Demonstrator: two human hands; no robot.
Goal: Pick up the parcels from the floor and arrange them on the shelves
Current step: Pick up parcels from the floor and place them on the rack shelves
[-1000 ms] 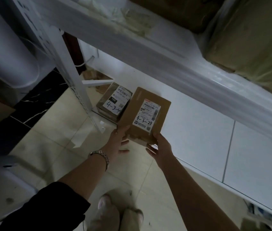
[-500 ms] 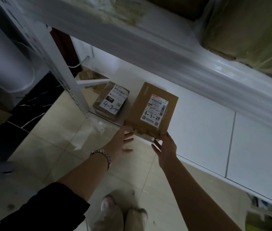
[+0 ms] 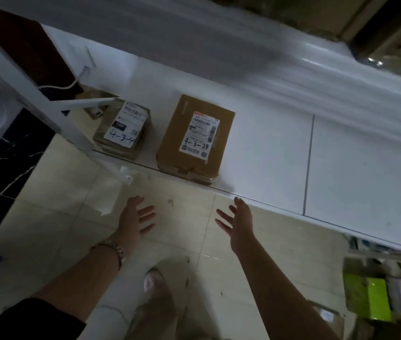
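Observation:
A brown cardboard parcel [image 3: 194, 138] with a white label marked 4-3-24 lies flat on the white lower shelf [image 3: 354, 173], near its front edge. To its left on the same shelf rests a smaller taped parcel [image 3: 123, 128] with a handwritten label. My left hand [image 3: 134, 220] hovers over the floor in front of the shelf, fingers spread, holding nothing. My right hand [image 3: 240, 224] is also open, level with it, just before the shelf edge. Both hands are clear of the parcels.
A white shelf upright [image 3: 30, 94] slants down at the left. An upper shelf beam [image 3: 268, 60] overhangs. Cream tiled floor [image 3: 59, 229] lies below, with my shoes [image 3: 160, 290] on it. Green and other parcels [image 3: 368, 298] sit on the floor at the lower right.
Both hands let go of the 4-3-24 parcel after sliding it onto the lower shelf, then drew back toward me. The parcel now rests alone on the shelf.

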